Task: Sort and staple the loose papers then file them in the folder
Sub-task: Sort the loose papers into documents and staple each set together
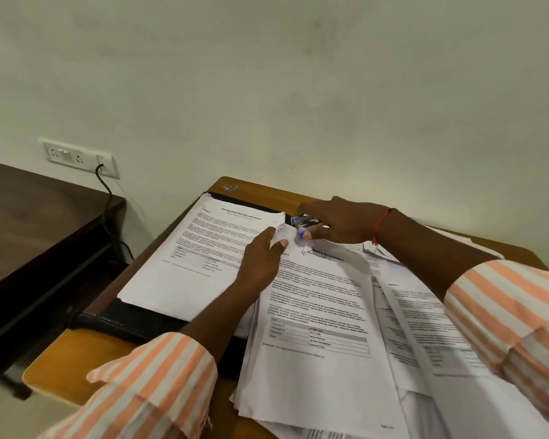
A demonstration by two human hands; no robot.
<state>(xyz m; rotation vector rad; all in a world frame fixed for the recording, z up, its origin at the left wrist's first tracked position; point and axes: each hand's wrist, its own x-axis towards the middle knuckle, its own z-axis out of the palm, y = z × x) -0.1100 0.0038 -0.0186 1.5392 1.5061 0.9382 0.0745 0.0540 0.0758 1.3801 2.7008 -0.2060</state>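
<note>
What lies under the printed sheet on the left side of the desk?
The black folder lies under the sheet; its near edge and far rim show. The folder rests on the wooden desk. Whether more sheets lie between them is hidden.

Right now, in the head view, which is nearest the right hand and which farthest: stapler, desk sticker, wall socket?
1. Stapler, gripped in the right hand.
2. Sticker, on the desk's far corner, leftward.
3. Wall socket, far left on the wall.

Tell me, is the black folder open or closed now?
Open, it seems: the folder lies flat on the desk, a printed sheet rests on it, and no cover lies over that sheet.
</note>
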